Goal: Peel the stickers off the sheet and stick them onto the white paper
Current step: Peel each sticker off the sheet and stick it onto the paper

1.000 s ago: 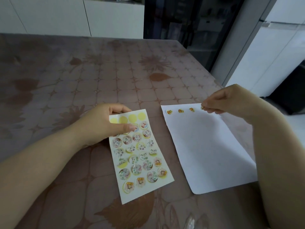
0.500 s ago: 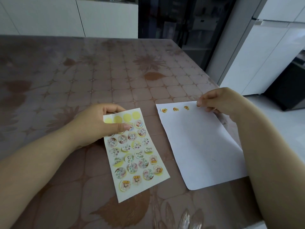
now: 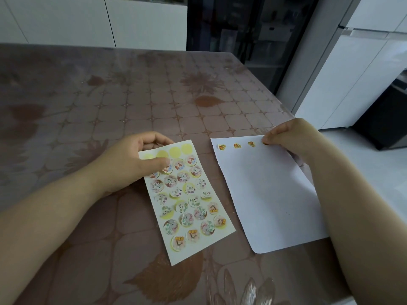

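Head view: right hand (image 3: 294, 139) hides white paper (image 3: 264, 194) corner; cabinets (image 3: 88, 20) behind table (image 3: 110, 95).

Brown floral-patterned table (image 3: 132, 102) with sticker sheet (image 3: 187, 201) beside white paper (image 3: 271, 194).

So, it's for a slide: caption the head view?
Left hand holds the sticker sheet while the right hand pinches a fourth sticker at the top edge of the white paper.
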A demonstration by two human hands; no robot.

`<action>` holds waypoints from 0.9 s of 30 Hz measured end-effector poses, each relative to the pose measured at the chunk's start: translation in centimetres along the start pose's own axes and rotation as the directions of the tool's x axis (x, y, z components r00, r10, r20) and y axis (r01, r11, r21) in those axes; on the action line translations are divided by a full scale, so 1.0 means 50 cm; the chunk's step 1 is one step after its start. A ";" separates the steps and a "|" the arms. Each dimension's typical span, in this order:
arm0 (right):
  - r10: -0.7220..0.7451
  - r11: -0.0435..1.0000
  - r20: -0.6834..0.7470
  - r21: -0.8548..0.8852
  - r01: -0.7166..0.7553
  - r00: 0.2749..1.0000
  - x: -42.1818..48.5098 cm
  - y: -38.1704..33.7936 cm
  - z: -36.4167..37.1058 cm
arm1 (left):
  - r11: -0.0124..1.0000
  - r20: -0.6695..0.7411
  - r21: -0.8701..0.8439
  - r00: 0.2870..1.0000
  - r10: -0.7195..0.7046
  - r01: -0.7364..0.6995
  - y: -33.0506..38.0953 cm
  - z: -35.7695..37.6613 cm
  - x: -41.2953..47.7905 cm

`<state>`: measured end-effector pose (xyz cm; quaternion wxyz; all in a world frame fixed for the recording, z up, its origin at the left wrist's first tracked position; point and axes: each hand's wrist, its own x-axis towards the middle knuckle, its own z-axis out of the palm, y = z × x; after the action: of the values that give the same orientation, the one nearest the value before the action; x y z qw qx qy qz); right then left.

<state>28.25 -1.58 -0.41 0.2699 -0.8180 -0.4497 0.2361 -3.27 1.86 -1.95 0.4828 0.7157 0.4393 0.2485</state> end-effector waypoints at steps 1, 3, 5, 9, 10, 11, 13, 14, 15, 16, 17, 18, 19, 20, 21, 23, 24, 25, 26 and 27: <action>-0.007 1.000 -0.002 -0.007 0.007 1.000 0.001 0.001 0.000 | 1.000 -0.001 0.002 1.000 0.001 -0.001 0.000 0.000 0.000; -0.026 0.999 0.012 -0.023 0.026 1.000 0.004 0.002 0.001 | 1.000 -0.005 0.009 1.000 0.008 -0.008 0.002 0.001 0.000; -0.031 0.999 0.018 -0.009 0.031 0.999 0.009 0.004 0.003 | 1.000 -0.016 0.014 1.000 0.021 -0.021 0.002 0.002 0.000; -0.021 0.999 -0.010 0.035 0.021 1.000 0.023 0.013 0.005 | 0.999 -0.049 0.023 0.998 0.030 -0.029 -0.002 0.005 0.004; -0.031 0.999 -0.007 0.028 0.031 0.999 0.024 0.013 0.008 | 0.999 -0.056 0.020 0.998 0.031 -0.030 -0.003 0.005 0.004; -0.040 0.999 -0.012 0.022 0.041 0.999 0.025 0.013 0.010 | 0.999 -0.062 0.021 0.998 0.034 -0.033 -0.004 0.005 0.004; -0.065 0.998 -0.032 0.016 0.066 0.997 0.025 0.014 0.014 | 0.999 -0.073 0.029 0.996 0.048 -0.046 -0.006 0.004 0.004; -0.070 0.997 -0.032 0.017 0.071 0.997 0.024 0.015 0.013 | 0.998 -0.080 0.029 0.995 0.057 -0.055 -0.008 0.004 0.003; -0.065 0.998 -0.022 0.024 0.066 0.998 0.022 0.016 0.010 | 0.998 -0.088 0.027 0.994 0.064 -0.062 -0.010 0.003 0.003; -0.059 0.998 -0.005 0.030 0.059 0.998 0.021 0.019 0.007 | 0.997 -0.097 0.022 0.993 0.070 -0.068 -0.012 0.002 0.003; -0.054 0.998 0.011 0.025 0.054 0.998 0.021 0.021 0.004 | 0.997 -0.104 0.012 0.992 0.074 -0.073 -0.014 0.001 0.002; -0.052 0.999 0.018 0.013 0.052 0.998 0.020 0.022 0.004 | 0.997 -0.108 -0.003 0.991 0.076 -0.076 -0.016 0.001 0.002; -0.057 0.998 0.009 -0.004 0.057 0.998 0.020 0.020 0.004 | 0.997 -0.109 -0.018 0.991 0.074 -0.076 -0.016 0.002 0.002; -0.079 0.997 -0.014 -0.023 0.079 0.997 0.018 0.017 0.005 | 0.997 -0.111 -0.030 0.991 0.070 -0.073 -0.016 0.002 0.003; -0.120 0.992 -0.050 -0.048 0.118 0.991 0.014 0.009 0.007 | 0.997 -0.113 -0.043 0.992 0.064 -0.069 -0.015 0.003 0.004; -0.267 0.963 -0.142 -0.063 0.260 0.953 -0.007 -0.022 0.015 | 0.995 -0.113 -0.081 0.992 0.054 -0.063 -0.014 0.003 0.005; -0.349 0.936 -0.173 -0.028 0.350 0.921 -0.026 -0.045 0.021 | 0.993 -0.118 -0.095 0.992 0.053 -0.064 -0.015 0.003 0.005; -0.429 0.898 -0.179 0.023 0.440 0.885 -0.053 -0.073 0.031 | 0.993 -0.128 -0.098 0.990 0.056 -0.069 -0.016 0.001 0.006; -0.516 0.848 -0.149 0.051 0.527 0.844 -0.084 -0.102 0.045 | 0.993 -0.139 -0.095 0.988 0.060 -0.073 -0.017 0.000 0.005; -0.605 0.792 -0.085 0.033 0.609 0.792 -0.114 -0.127 0.066 | 0.993 -0.148 -0.091 0.987 0.064 -0.078 -0.017 -0.002 0.004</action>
<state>19.56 -2.86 2.10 0.3708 -0.6299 -0.6716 0.1213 -3.55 2.22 -2.69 0.4745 0.6868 0.4348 0.3379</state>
